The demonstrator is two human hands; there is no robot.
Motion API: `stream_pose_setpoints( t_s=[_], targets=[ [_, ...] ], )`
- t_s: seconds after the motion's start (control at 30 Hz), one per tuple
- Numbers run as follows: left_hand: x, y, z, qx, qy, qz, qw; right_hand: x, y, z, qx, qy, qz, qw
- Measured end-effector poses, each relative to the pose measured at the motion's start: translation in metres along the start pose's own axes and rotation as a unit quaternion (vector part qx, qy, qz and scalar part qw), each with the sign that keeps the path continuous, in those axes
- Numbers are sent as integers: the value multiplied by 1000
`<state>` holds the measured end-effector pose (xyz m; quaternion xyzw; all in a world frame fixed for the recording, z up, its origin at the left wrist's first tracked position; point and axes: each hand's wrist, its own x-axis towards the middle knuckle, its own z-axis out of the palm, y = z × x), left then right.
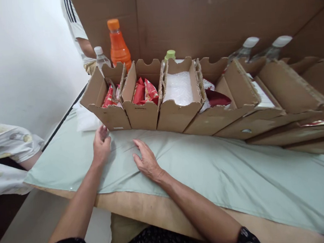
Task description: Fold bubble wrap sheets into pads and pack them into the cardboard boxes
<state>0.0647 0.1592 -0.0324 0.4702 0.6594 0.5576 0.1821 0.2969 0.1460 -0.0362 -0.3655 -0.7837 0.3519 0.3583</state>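
My left hand (101, 146) is just in front of the lower corner of the leftmost cardboard box (113, 120), close to a clear plastic bag (87, 118). Its fingers are loosely curled with the thumb apart, and nothing shows in them. To its right, my right hand (147, 161) is held low at the green cloth (182, 153), thumb and fingers apart and holding nothing. Red snack packets (109, 97) lie in the leftmost box. More red packets (145, 92) fill the second box (141, 117), and bubble wrap (178, 88) the third.
Farther right, a box (226, 114) holds a dark red item (217, 97), with several more boxes beyond. Behind the row stand an orange bottle (119, 46) and clear bottles (250, 42), against a tall cardboard panel (198, 16). People's clothing shows at the left.
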Motion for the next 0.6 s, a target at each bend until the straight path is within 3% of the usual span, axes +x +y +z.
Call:
stream_pose_setpoints(
  t_s=[0.07,0.17,0.3,0.47,0.53,0.6],
  targets=[
    [-33,4,-7,125,-45,49,990,4,-1,1,-40,-18,-6,999],
    [-82,11,-15,264,-125,156,944,8,-9,3,-80,-42,-24,996],
    [-123,15,-25,340,-135,231,902,-9,-28,9,-151,-83,-84,981],
    [-126,18,-37,371,-172,240,880,-76,-52,-1,-254,-118,-163,946],
    [-119,23,-36,384,-186,223,877,-110,-61,-24,-208,-177,-163,948],
    [-114,32,-25,374,-191,197,886,-143,-66,-63,-95,-265,-161,946]
  ],
)
